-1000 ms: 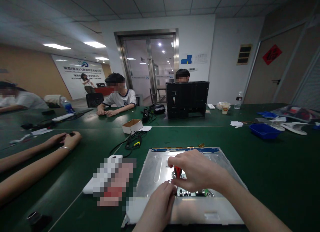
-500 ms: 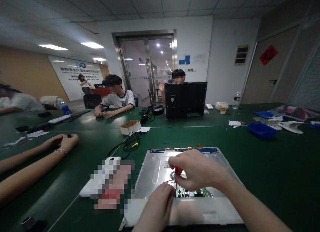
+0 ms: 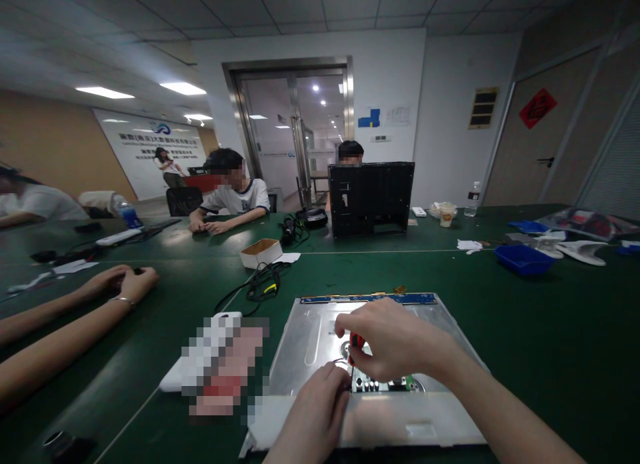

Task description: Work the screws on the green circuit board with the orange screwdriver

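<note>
My right hand (image 3: 393,341) is closed round the red and black handle of a screwdriver (image 3: 355,342), whose shaft points down at a green circuit board (image 3: 380,383). The board sits on a silver metal display panel (image 3: 295,357) that lies flat in front of me, with a blue strip (image 3: 360,299) along its far edge. Beside the screwdriver's lower end, my left hand (image 3: 325,397) has its fingers pressed together at the board's left side. A thin dark wire shows near those fingertips; what they pinch, if anything, is hidden.
Left of the panel lie a white device (image 3: 200,357) and a blurred-out pinkish item (image 3: 230,371). Beyond are black cables (image 3: 265,281), an open small box (image 3: 261,253) and a black monitor housing (image 3: 371,199). A blue tray (image 3: 524,259) stands right. Another person's forearms (image 3: 80,311) rest at left.
The view has shifted slightly. My right hand keeps its grip, and the screwdriver handle turns a little within it. My left hand stays at the board.
</note>
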The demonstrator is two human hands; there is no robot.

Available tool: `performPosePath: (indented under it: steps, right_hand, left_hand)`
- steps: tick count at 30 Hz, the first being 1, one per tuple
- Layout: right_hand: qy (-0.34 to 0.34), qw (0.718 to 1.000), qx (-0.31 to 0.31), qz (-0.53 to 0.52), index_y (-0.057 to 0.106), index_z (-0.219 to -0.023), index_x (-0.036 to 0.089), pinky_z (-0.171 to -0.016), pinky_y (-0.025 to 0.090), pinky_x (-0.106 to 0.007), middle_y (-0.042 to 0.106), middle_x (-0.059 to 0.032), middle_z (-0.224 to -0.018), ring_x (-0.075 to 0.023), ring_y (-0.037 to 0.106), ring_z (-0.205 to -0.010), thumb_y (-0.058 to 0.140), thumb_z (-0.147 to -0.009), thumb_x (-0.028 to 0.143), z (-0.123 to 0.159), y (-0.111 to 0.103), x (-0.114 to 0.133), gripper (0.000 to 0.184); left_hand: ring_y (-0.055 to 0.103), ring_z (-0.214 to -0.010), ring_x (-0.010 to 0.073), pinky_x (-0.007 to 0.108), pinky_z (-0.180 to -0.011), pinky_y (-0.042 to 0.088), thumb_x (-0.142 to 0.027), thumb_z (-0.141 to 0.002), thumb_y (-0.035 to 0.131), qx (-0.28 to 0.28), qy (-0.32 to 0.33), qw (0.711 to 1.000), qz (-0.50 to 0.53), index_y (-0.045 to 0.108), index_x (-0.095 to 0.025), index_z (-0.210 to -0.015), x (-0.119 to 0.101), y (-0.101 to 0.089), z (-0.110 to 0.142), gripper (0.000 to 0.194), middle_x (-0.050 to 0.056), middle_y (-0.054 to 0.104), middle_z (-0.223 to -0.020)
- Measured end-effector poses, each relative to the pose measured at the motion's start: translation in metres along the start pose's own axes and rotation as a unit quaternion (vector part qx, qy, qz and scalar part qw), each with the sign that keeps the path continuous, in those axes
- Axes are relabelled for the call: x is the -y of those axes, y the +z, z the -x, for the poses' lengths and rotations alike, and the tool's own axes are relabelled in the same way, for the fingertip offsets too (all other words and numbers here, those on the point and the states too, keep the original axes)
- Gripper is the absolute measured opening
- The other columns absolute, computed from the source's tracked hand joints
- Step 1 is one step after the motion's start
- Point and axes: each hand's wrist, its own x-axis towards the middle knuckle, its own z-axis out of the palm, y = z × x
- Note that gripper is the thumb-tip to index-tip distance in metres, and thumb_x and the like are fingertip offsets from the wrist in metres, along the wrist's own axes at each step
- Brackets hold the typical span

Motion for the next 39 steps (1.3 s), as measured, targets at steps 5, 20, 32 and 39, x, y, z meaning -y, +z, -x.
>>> performPosePath:
  steps: [5, 20, 32, 39]
  right_hand:
    - [0.023, 0.999, -0.012, 0.023, 0.065, -0.100, 0.023, -0.059, 0.034, -0.028, 0.073, -0.0031, -0.080, -0.0206, 0.066, -0.077, 0.055, -0.088, 0.045, -0.0030, 0.0030, 0.0000, 0.028]
    - [0.013, 0.999, 0.011, -0.029, 0.056, -0.113, 0.022, -0.061, 0.035, -0.027, 0.072, -0.0041, -0.093, -0.0214, 0.065, -0.082, 0.062, -0.075, 0.022, 0.0009, 0.0041, -0.0004, 0.038]
    - [0.074, 0.996, -0.017, 0.054, 0.065, -0.099, 0.022, -0.058, 0.036, -0.028, 0.073, -0.0038, -0.080, -0.0220, 0.067, -0.075, 0.052, -0.090, 0.037, -0.0065, 0.0075, 0.0044, 0.021]
    - [0.039, 0.999, -0.014, 0.017, 0.060, -0.111, 0.022, -0.063, 0.038, -0.029, 0.074, -0.0045, -0.095, -0.0218, 0.067, -0.083, 0.055, -0.082, 0.024, 0.0021, 0.0041, -0.0026, 0.030]
  left_hand:
    - [0.058, -0.088, 0.0218, 0.030, -0.077, 0.044, -0.012, -0.085, 0.044, 0.011, -0.022, 1.000, -0.001, 0.058, -0.019, -0.093, -0.0034, -0.0025, 0.0000, 0.017, 0.008, 0.063, -0.097]
    - [0.058, -0.090, 0.0231, 0.030, -0.080, 0.046, -0.017, -0.087, 0.046, -0.001, -0.008, 1.000, -0.011, 0.060, -0.020, -0.094, -0.0024, -0.0010, -0.0009, 0.016, 0.009, 0.063, -0.098]
    - [0.057, -0.089, 0.0223, 0.031, -0.078, 0.042, -0.011, -0.086, 0.042, 0.006, -0.012, 1.000, -0.005, 0.057, -0.019, -0.091, -0.0032, -0.0011, -0.0015, 0.018, 0.008, 0.063, -0.097]
    - [0.057, -0.088, 0.0221, 0.031, -0.075, 0.042, -0.011, -0.086, 0.041, 0.004, -0.002, 1.000, -0.012, 0.056, -0.019, -0.089, -0.0004, 0.0012, -0.0020, 0.018, 0.009, 0.062, -0.096]
